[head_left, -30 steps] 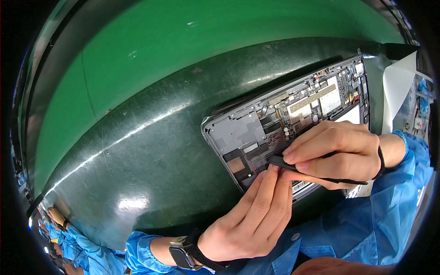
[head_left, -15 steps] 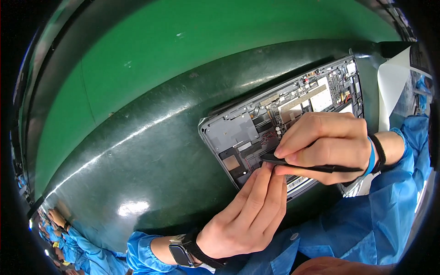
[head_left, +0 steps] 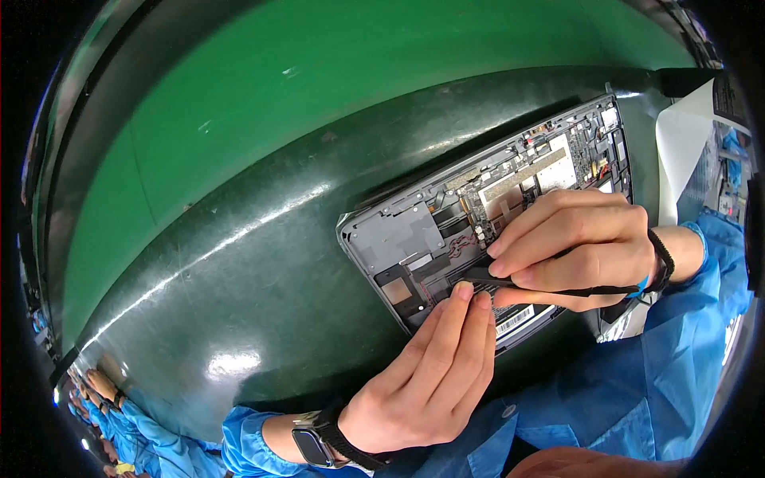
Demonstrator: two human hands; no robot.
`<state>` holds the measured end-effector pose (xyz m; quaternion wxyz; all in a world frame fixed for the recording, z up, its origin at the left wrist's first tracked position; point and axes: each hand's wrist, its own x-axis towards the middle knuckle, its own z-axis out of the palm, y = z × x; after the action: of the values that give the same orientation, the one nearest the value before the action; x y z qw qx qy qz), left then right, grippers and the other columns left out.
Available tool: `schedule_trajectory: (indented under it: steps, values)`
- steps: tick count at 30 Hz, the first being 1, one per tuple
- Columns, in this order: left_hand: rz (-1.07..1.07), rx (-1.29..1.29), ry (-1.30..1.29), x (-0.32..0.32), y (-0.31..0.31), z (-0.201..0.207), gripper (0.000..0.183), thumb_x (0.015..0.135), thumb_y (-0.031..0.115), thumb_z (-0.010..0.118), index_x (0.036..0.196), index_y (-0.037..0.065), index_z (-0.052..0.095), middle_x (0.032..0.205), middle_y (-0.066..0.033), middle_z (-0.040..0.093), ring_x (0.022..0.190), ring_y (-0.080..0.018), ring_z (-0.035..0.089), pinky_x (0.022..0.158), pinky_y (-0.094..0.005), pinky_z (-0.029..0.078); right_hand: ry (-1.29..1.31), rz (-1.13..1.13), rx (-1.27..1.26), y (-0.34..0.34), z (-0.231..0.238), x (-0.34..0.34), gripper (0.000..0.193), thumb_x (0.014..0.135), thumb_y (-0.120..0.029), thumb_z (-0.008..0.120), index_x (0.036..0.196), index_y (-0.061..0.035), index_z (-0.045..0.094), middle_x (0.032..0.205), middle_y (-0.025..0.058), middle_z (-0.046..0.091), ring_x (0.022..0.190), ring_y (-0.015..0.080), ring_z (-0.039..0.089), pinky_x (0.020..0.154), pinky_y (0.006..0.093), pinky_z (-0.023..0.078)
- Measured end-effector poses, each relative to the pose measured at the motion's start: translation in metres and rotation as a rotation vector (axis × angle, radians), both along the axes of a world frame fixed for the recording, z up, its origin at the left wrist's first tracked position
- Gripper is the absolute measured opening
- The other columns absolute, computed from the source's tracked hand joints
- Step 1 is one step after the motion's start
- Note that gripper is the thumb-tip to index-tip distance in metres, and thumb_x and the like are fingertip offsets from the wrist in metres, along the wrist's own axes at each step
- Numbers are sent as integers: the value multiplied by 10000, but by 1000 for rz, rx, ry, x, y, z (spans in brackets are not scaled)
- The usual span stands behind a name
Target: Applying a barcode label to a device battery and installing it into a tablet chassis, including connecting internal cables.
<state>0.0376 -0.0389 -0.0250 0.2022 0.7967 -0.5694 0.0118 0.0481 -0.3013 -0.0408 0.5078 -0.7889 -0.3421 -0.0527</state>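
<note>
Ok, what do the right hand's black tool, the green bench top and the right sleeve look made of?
Black tool: matte, perhaps plastic or coated metal; little shine shows.
Bench top: smooth, semi-gloss, possibly rubber or vinyl, given bright reflections.
Sleeve: thin, shiny synthetic fabric, probably; it creases sharply.

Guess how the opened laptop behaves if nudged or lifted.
The opened laptop is likely stiff, judging by its hard-looking frame. It may be fragile: circuit board and thin red wires lie exposed. Rolling seems unlikely; it lies flat on the green table.
</note>
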Motion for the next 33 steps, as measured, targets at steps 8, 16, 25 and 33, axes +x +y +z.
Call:
schedule_trajectory:
  steps: [8, 16, 25, 33]
  values:
    - [-4, 13, 5, 1, 0, 1, 242, 915, 80, 665, 1105, 2, 793, 1249, -152, 736, 1176, -333, 724, 945, -332, 627, -60, -15, 43, 4, -6, 2, 199, 799, -19, 905, 857, 17, 718, 956, 152, 756, 819, 285, 767, 688, 343, 640]
    - [-4, 13, 11, 0, 0, 0, 244, 922, 78, 658, 1111, -3, 790, 1262, -158, 730, 1192, -337, 717, 950, -334, 626, -100, -37, 29, 8, -3, 1, 174, 836, -14, 863, 798, 53, 707, 913, 150, 729, 753, 273, 738, 657, 345, 619]
    - [8, 19, 14, -4, -5, -3, 247, 922, 66, 653, 1116, -8, 786, 1260, -166, 726, 1193, -349, 715, 951, -345, 629, -43, -59, -21, 9, 7, 0, 186, 863, -3, 827, 807, 53, 659, 869, 143, 677, 706, 282, 678, 576, 348, 544]
    - [12, 26, 43, -3, -2, 1, 236, 931, 75, 654, 1112, -13, 777, 1252, -157, 730, 1191, -342, 716, 948, -347, 628, 111, -45, 63, -3, 8, 2, 198, 822, 18, 879, 862, 43, 686, 930, 165, 734, 825, 320, 747, 743, 387, 626]
